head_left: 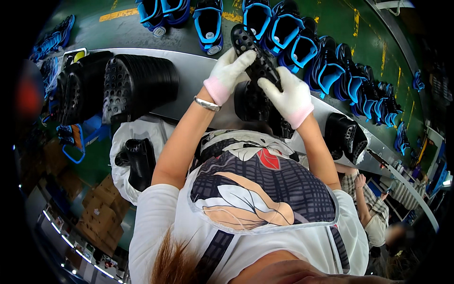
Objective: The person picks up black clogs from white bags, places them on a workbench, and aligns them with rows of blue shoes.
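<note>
Both my hands, in white knit gloves with pink cuffs, hold a black insole (248, 45) dotted with round holes, tilted up above the table's far edge. My left hand (229, 75) pinches it on its left side, thumb across the surface. My right hand (289, 96) grips its lower right part, thumb pointing at the left hand. Just beneath them lies a stack of black insoles (248, 105), partly hidden by the hands. A larger nested stack of insoles (142, 85) lies to the left, beside another stack (78, 90).
The grey metal table (189, 71) runs across in front of me. More black insoles (343, 135) lie at its right. A white plastic bag (120, 163) with black pieces is at my left. Beyond stand rows of blue-and-black shoes (208, 26). Another person (376, 220) works at right.
</note>
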`<act>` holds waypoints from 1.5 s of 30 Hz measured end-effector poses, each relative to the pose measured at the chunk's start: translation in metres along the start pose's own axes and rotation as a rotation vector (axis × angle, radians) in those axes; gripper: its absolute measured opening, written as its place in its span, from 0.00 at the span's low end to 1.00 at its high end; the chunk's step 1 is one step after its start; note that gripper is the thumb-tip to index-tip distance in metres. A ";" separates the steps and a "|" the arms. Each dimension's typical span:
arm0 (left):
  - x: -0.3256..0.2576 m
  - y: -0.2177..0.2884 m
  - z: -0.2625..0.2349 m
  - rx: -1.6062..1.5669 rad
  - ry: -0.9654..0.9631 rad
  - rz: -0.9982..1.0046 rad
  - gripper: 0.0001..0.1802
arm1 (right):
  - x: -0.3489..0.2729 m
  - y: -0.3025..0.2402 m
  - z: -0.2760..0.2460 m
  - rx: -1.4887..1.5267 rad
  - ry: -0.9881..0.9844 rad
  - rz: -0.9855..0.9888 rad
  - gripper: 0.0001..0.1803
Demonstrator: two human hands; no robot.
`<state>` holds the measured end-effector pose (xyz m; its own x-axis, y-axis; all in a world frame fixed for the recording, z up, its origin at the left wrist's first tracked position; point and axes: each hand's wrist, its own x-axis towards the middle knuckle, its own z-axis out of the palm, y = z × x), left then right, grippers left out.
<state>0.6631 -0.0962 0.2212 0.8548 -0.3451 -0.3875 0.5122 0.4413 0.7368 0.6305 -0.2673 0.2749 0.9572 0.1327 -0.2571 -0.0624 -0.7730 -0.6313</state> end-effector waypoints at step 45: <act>0.149 -0.014 -0.030 1.839 0.078 -0.133 0.12 | 0.225 0.028 0.028 -0.258 -0.168 0.071 0.23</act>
<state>0.7855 -0.1294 0.1365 0.8499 -0.2399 -0.4692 -0.1124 -0.9524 0.2835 0.8367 -0.2416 0.1793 0.8918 0.1566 -0.4245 -0.0333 -0.9130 -0.4067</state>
